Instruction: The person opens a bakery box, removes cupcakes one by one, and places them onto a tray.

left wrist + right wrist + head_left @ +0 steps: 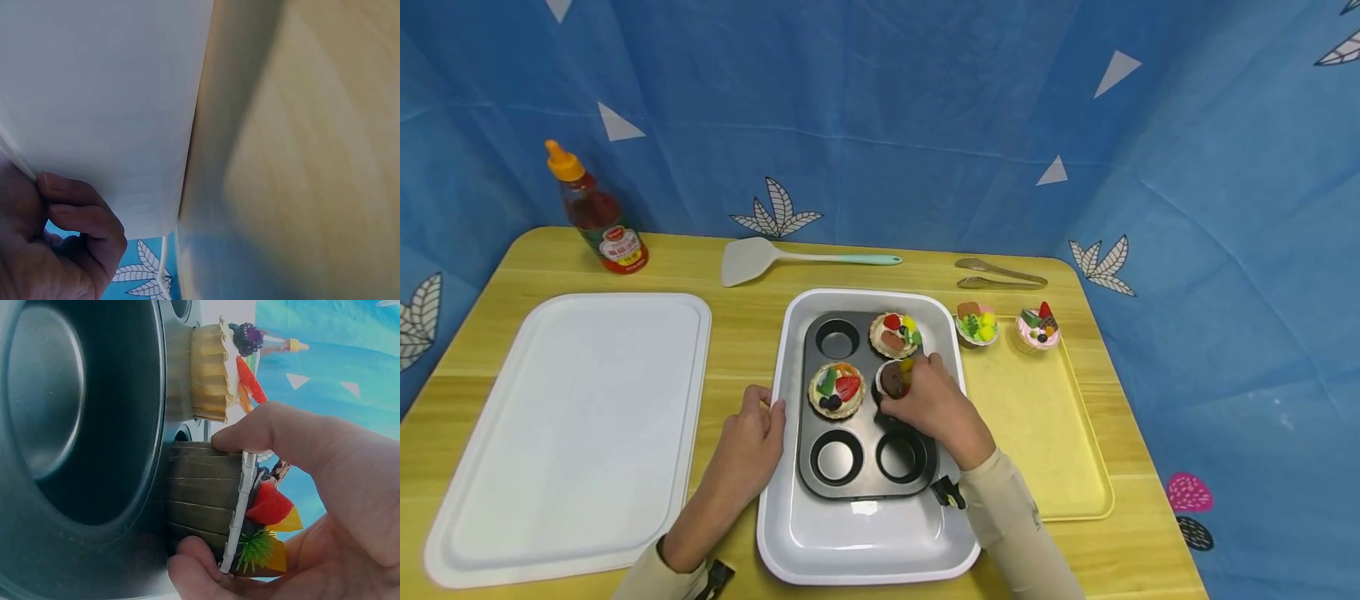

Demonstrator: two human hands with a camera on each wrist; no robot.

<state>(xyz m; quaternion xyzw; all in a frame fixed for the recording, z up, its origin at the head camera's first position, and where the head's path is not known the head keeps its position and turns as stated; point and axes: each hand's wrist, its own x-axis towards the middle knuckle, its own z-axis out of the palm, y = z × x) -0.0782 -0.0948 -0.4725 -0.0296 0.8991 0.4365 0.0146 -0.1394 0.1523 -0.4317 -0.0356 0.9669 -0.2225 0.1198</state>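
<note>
My right hand [934,402] pinches a brown cupcake [206,494] by its sides, at the middle right cup of the dark muffin tin [867,492]. Whether its base has gone into the cup is hard to tell. Thumb and fingers hold it just below its white rim. At the left wall of the white deep tray [865,571], my left hand [748,446] grips the rim with bent fingers. The tin lies in that tray. A fruit tart [837,390] sits in the middle left cup, another tart [895,335] in the back right one.
A yellow tray [1037,450] on the right bears a green-topped cupcake [977,325] and a pink one [1037,328]. Behind lie tongs [1000,273] and a spatula [752,260]. A sauce bottle [602,217] and a flat white tray [572,433] are at left.
</note>
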